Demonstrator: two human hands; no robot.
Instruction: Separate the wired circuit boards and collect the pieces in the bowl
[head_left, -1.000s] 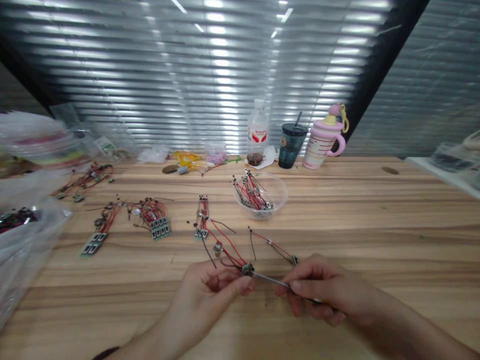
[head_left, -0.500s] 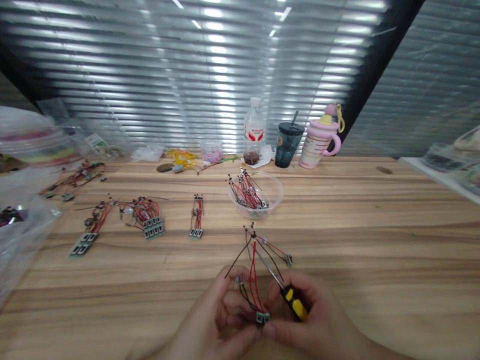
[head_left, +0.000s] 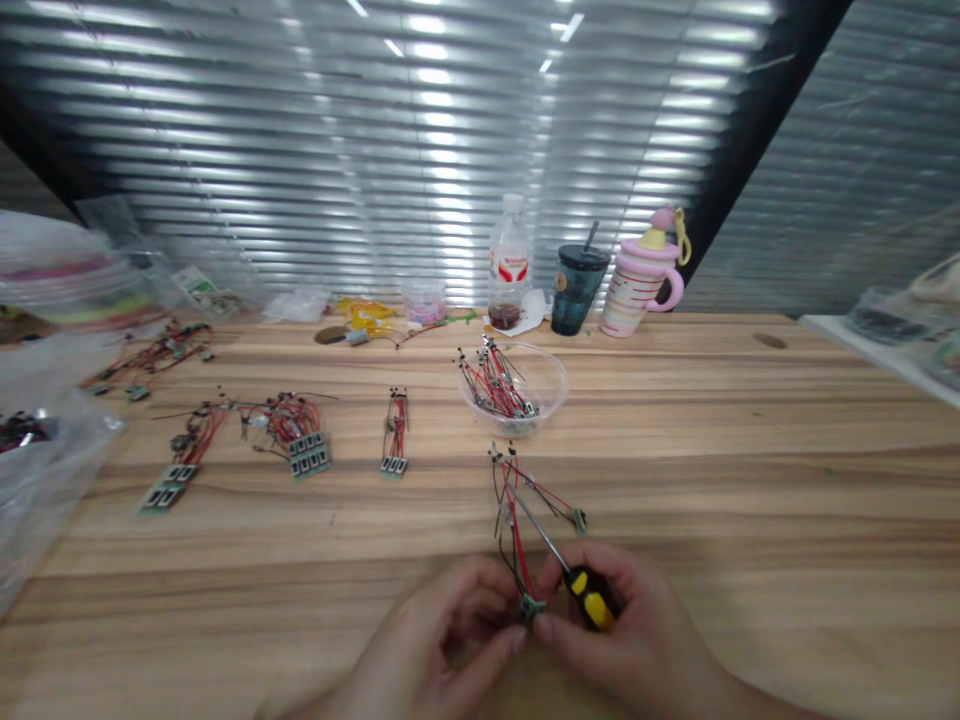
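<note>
Between the fingertips of my left hand [head_left: 457,630] and my right hand [head_left: 619,610] is a small green circuit board [head_left: 531,606] with red and black wires running away from me. Both hands are closed on its edges. In my right hand there is also a screwdriver [head_left: 589,598] with a black and yellow handle, its metal shaft pointing forward and left over the wires. Another wired board [head_left: 579,520] lies on the table just beyond my right hand. The board's lower edge is hidden by my thumbs.
A clear plastic bowl [head_left: 551,400] of wired boards stands ahead. Three wired boards [head_left: 394,465] lie left of it, with larger clusters [head_left: 307,455] farther left. A bottle [head_left: 510,265], a dark tumbler [head_left: 577,290] and a pink mug [head_left: 637,285] line the back.
The board in my fingers has tilted and moved slightly away from me. Its wires now lie closer together, and my left fingers have curled in. The screwdriver has stayed in my right hand.
</note>
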